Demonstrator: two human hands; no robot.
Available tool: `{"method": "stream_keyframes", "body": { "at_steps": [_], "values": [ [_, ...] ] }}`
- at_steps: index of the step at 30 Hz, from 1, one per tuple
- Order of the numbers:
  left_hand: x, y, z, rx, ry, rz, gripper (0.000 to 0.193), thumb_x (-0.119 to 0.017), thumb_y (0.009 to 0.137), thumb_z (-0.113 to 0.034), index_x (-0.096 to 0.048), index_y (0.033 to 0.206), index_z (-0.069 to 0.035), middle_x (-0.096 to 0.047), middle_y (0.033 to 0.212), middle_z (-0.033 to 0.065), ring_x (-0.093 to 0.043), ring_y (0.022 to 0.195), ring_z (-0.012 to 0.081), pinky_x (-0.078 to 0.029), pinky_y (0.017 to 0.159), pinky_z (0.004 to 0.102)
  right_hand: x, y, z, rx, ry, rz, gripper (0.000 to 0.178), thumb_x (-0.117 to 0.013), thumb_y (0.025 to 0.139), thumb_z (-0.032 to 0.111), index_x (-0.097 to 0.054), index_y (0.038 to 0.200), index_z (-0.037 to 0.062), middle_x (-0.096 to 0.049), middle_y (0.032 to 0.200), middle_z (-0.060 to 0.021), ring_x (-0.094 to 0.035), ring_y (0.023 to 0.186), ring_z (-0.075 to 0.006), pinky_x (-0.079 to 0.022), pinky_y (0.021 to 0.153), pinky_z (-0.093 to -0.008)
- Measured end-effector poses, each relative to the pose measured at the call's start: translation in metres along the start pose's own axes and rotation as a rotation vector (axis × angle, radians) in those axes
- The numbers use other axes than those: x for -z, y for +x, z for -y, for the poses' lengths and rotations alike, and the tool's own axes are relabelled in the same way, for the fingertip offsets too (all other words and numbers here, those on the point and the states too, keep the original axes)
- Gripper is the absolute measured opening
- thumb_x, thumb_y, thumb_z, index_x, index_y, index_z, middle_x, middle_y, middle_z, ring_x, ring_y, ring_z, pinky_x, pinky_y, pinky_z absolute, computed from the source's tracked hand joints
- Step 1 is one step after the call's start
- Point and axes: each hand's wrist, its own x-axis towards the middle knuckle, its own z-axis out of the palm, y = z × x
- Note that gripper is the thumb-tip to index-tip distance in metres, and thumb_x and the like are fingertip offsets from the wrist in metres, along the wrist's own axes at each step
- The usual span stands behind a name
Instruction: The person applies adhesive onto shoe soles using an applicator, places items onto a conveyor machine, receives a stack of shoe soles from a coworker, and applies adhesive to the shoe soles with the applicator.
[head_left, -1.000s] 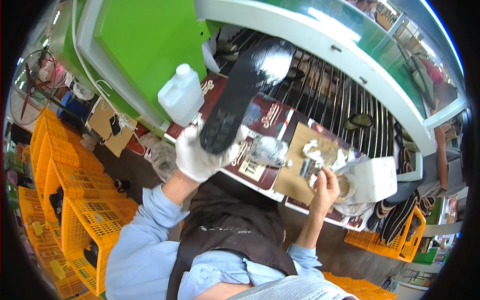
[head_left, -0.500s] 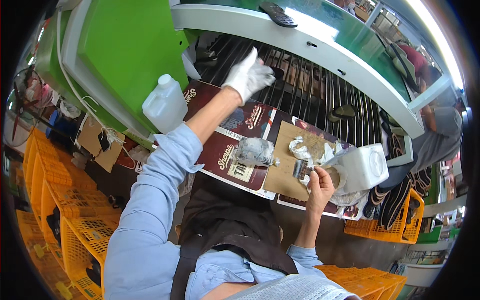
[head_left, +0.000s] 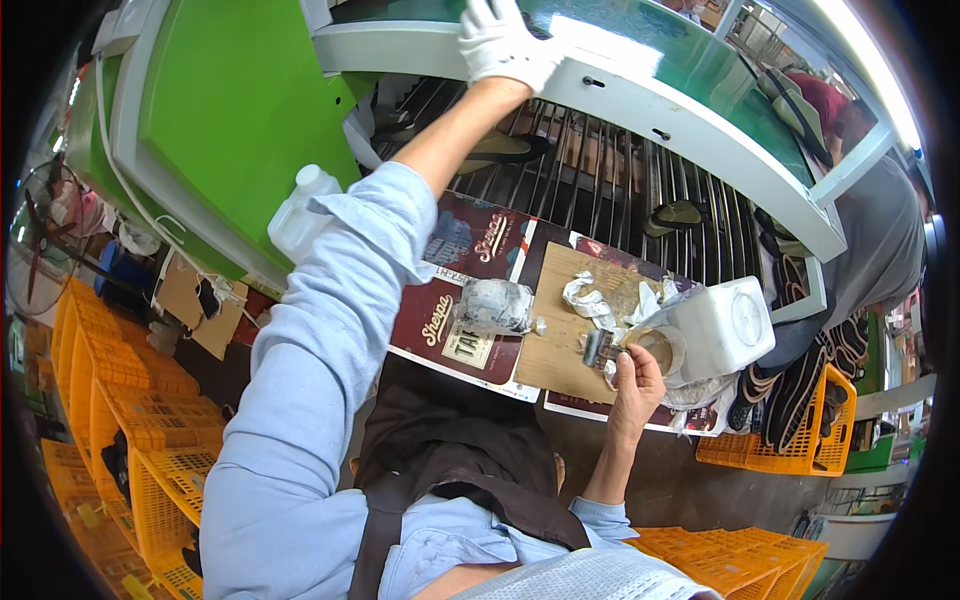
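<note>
My left arm stretches far up and away from me, sleeve bunched near the elbow, forearm bare, the gloved left hand (head_left: 503,40) flat with fingers spread. My bare right hand (head_left: 634,378) sits low and close, wrist bent, fingers curled in a pinch.

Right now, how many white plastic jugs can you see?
2. One white jug stands at the left, beside the green panel. The other white jug lies by the right hand. More may be hidden.
</note>
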Motion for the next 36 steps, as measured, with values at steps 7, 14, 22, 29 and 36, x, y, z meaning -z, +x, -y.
{"method": "stream_keyframes", "body": {
  "at_steps": [7,14,22,29,36],
  "values": [
    [0.039,0.041,0.025,0.177,-0.268,0.461,0.116,-0.061,0.062,-0.074,-0.019,0.146,-0.005,-0.027,0.146,0.0233,-0.028,0.133,0.0391,-0.026,0.108,0.0473,0.011,0.01,-0.006,-0.028,0.023,-0.031,0.019,-0.063,0.087,0.007,-0.061,0.104,-0.0008,-0.056,0.075,0.0031,-0.046,0.06,-0.002,-0.036,0.053,-0.016],
    [-0.01,0.089,0.044,0.358,0.526,0.592,0.107,-0.053,0.067,-0.076,-0.027,0.143,-0.006,-0.037,0.14,0.0221,-0.039,0.127,0.0364,-0.033,0.104,0.0442,0.009,0.013,-0.012,-0.016,-0.016,-0.043,0.019,-0.064,0.086,0.003,-0.061,0.104,-0.001,-0.058,0.077,0.0025,-0.049,0.064,-0.0024,-0.038,0.055,-0.0165],
    [-0.053,0.084,0.098,0.041,0.446,0.294,0.108,-0.041,0.066,-0.086,-0.033,0.141,-0.009,-0.037,0.141,0.02,-0.035,0.13,0.0383,-0.031,0.104,0.0496,0.012,-0.001,0.001,-0.039,-0.082,-0.066,0.022,-0.067,0.083,0.002,-0.061,0.104,-0.0034,-0.06,0.079,0.0022,-0.054,0.069,-0.0025,-0.043,0.061,-0.0163],
    [-0.016,0.032,0.068,-0.321,0.448,0.206,0.054,-0.044,0.092,-0.043,-0.045,0.132,-0.007,-0.04,0.136,0.023,-0.039,0.123,0.0388,-0.037,0.098,0.0471,0.031,0.002,0.019,0.152,-0.365,-0.143,0.023,-0.067,0.082,0.004,-0.063,0.103,-0.002,-0.059,0.076,0.0034,-0.048,0.064,-0.0024,-0.042,0.058,-0.019],
    [0.008,-0.004,0.078,-0.412,0.444,0.382,0.071,-0.053,0.086,-0.046,-0.035,0.137,0.0,-0.035,0.141,0.0231,-0.032,0.131,0.0382,-0.025,0.107,0.0462,0.059,0.024,0.028,0.394,-0.71,-0.273,0.024,-0.068,0.081,0.006,-0.063,0.104,-0.0014,-0.06,0.081,-0.0076,-0.056,0.063,-0.0116,-0.046,0.06,-0.0246]
  ]
}}
